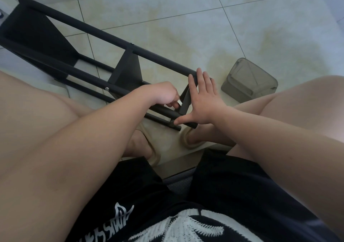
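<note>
A black metal rack frame (104,34) with round poles and triangular shelf plates lies on its side on the tiled floor, running from the upper left down to my feet. My right hand (202,102) lies flat with straight, spread fingers against the nearest black shelf plate (186,102), its thumb on the end of a pole. My left hand (163,94) reaches in from the left with its fingers curled down between the poles beside that plate; whatever small thing the fingertips pinch is hidden.
A translucent grey plastic container (249,81) lies tipped on the floor just right of the rack's near end. My bare knees frame the scene left and right, and my feet in beige slippers (189,139) rest below the rack's end. Pale floor tiles (204,27) stretch beyond.
</note>
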Motion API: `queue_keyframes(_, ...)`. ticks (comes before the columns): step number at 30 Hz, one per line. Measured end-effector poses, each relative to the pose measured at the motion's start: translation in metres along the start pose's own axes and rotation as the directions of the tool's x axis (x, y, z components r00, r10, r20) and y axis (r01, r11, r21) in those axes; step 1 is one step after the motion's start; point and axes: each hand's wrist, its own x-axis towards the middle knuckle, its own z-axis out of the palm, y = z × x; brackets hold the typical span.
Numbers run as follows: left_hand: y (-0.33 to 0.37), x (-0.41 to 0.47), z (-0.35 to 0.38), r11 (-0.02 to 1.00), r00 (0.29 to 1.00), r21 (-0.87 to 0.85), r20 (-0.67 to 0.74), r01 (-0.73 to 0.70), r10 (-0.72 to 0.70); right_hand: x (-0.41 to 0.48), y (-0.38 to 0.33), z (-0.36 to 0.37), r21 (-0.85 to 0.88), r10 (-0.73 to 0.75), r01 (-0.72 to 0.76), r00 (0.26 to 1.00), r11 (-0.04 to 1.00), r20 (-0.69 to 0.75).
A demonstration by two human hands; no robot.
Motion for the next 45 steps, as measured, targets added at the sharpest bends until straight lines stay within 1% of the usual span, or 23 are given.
queue_keyframes(6, -0.01, 0.002, -0.004, 0.995, 0.996, 0.06, 0.002, -0.084, 0.084, 0.001, 0.0, 0.001, -0.006, -0.001, 0.001, 1.0, 1.0, 0.005)
queue_keyframes(23, -0.013, 0.0, -0.005, 0.939, 0.988, 0.308, 0.039, -0.152, 0.147, 0.0, 0.0, 0.001, -0.003, -0.001, 0.001, 1.0, 1.0, 0.004)
queue_keyframes(36, -0.013, -0.003, -0.006, 0.928, 0.989, 0.342, 0.068, -0.15, 0.134, -0.001, -0.001, -0.001, 0.008, 0.0, 0.0, 1.0, 1.0, 0.011)
queue_keyframes(41, -0.01, -0.002, -0.006, 0.909, 0.988, 0.389, 0.092, -0.147, 0.121, -0.002, -0.002, -0.001, 0.0, 0.005, -0.005, 1.0, 1.0, 0.011)
queue_keyframes(43, -0.013, 0.0, -0.008, 0.919, 0.989, 0.365, 0.066, -0.148, 0.133, -0.001, -0.001, -0.002, 0.003, 0.01, -0.01, 1.0, 1.0, 0.018)
queue_keyframes(45, -0.016, 0.001, -0.011, 0.936, 0.987, 0.318, 0.001, -0.154, 0.162, 0.0, 0.0, -0.003, 0.009, 0.013, -0.013, 1.0, 1.0, 0.024)
